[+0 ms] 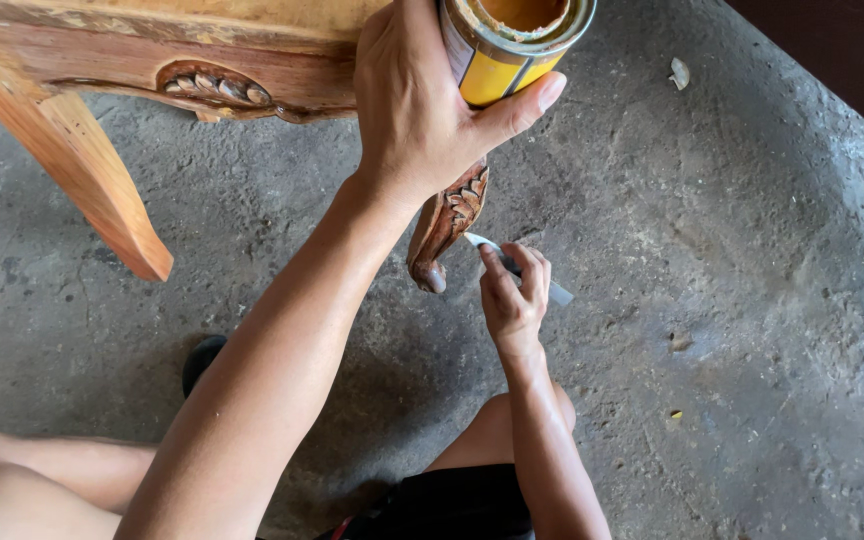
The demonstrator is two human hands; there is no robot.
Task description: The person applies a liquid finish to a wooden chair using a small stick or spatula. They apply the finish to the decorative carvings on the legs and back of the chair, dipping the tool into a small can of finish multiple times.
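Note:
My left hand (427, 105) is wrapped around a yellow open tin can (512, 45) with brownish paste inside, held up near the top of the view. My right hand (514, 295) grips a small flat metal blade (557, 293), its tip touching the lower part of a carved wooden furniture leg (449, 222). The leg has leaf carving and ends in a curled foot just above the floor. It belongs to a wooden furniture piece (152, 45) whose carved rail runs across the top left.
A second, plain slanted wooden leg (82, 165) stands at left. The floor is rough grey concrete (732, 300) with small debris bits. My bare knees and black shorts (452, 505) are at the bottom, with a dark shoe (202, 362) nearby.

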